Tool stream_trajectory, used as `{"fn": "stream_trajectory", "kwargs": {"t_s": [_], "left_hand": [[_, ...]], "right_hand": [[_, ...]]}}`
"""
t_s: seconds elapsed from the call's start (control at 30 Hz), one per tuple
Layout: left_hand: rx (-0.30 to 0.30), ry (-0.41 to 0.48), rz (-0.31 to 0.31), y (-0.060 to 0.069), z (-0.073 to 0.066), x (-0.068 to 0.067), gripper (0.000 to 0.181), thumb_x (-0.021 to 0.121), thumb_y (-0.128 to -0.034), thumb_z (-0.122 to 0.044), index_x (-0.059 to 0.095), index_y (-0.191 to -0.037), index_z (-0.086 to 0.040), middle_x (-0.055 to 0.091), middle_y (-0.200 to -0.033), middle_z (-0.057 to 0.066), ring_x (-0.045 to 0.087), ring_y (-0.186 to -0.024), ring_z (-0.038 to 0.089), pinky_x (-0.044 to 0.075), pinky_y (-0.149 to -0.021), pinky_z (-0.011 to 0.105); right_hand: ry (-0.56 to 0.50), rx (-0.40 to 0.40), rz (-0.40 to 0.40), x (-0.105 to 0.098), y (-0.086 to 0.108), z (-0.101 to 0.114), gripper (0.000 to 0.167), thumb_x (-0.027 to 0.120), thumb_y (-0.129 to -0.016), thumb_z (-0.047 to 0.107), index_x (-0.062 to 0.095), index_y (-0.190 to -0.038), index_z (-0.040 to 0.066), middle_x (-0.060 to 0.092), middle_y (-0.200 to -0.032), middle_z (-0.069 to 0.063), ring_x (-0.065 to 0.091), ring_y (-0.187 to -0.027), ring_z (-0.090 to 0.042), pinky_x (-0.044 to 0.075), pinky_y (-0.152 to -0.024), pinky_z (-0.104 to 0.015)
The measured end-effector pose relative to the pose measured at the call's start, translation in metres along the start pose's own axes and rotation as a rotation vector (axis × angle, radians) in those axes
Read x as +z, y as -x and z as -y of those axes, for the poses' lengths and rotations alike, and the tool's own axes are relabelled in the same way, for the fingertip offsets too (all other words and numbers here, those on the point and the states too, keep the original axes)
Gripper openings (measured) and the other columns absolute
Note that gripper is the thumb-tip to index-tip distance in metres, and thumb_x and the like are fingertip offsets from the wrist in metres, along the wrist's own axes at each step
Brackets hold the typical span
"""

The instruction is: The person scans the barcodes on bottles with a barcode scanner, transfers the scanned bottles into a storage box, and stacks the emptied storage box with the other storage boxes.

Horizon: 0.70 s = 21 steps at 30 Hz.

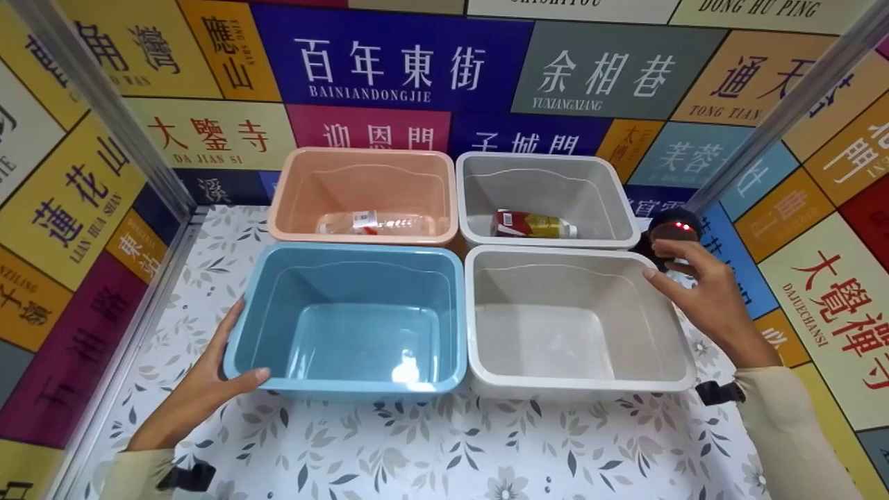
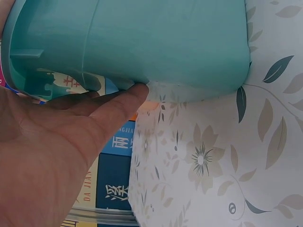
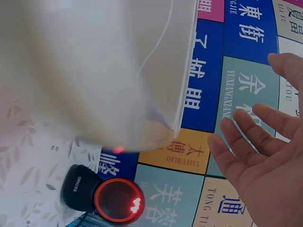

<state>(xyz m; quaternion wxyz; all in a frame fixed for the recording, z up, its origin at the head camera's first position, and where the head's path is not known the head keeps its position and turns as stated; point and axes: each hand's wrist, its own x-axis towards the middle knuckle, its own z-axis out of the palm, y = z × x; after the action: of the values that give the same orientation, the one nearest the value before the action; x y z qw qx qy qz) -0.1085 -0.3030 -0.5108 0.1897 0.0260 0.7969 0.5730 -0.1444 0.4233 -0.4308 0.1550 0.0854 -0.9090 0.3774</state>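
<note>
In the head view my left hand (image 1: 201, 382) rests at the near left corner of a blue plastic bin (image 1: 351, 386). Its thumb lies by the front rim and its fingers stretch along the left side. The left wrist view shows those straight fingers (image 2: 120, 101) touching the bin's outer wall below the rim. At the right side of an off-white bin (image 1: 583, 383), my right hand (image 1: 708, 292) hovers with thumb and fingers spread. In the right wrist view this hand (image 3: 265, 151) is apart from the bin and holds nothing.
Behind stand a pink bin (image 1: 364, 153), with a clear plastic bottle (image 1: 389, 223) lying inside, and a grey bin (image 1: 542, 158) with a red-and-yellow bottle (image 1: 533, 225). A black device with a red-lit round face (image 3: 118, 199) stands at right. Printed walls enclose the patterned table (image 1: 417, 458).
</note>
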Motion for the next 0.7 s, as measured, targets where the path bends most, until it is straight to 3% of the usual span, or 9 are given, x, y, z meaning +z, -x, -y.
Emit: {"fn": "stream_trajectory", "kwargs": {"t_s": [0.47, 0.7], "left_hand": [[-0.017, -0.006, 0.003, -0.001, 0.001, -0.001, 0.112, 0.074, -0.1051, -0.031, -0.014, -0.170, -0.057, -0.019, -0.183, 0.009, 0.004, -0.163, 0.058, 0.022, -0.118, 0.086], [0.005, -0.023, 0.010, 0.000, 0.000, -0.001, 0.111, 0.073, -0.1062, -0.030, -0.014, -0.171, -0.054, -0.019, -0.183, 0.007, 0.001, -0.164, 0.057, 0.022, -0.118, 0.086]], "right_hand": [[-0.028, 0.084, -0.004, -0.001, 0.021, -0.014, 0.049, 0.078, -0.105, 0.014, 0.065, -0.151, 0.006, 0.062, -0.149, -0.017, 0.057, -0.127, 0.004, 0.044, -0.103, -0.006], [-0.036, 0.110, -0.013, -0.002, 0.033, -0.024, 0.048, 0.077, -0.105, 0.012, 0.064, -0.151, 0.002, 0.062, -0.148, -0.016, 0.058, -0.129, 0.002, 0.044, -0.104, -0.006]]}}
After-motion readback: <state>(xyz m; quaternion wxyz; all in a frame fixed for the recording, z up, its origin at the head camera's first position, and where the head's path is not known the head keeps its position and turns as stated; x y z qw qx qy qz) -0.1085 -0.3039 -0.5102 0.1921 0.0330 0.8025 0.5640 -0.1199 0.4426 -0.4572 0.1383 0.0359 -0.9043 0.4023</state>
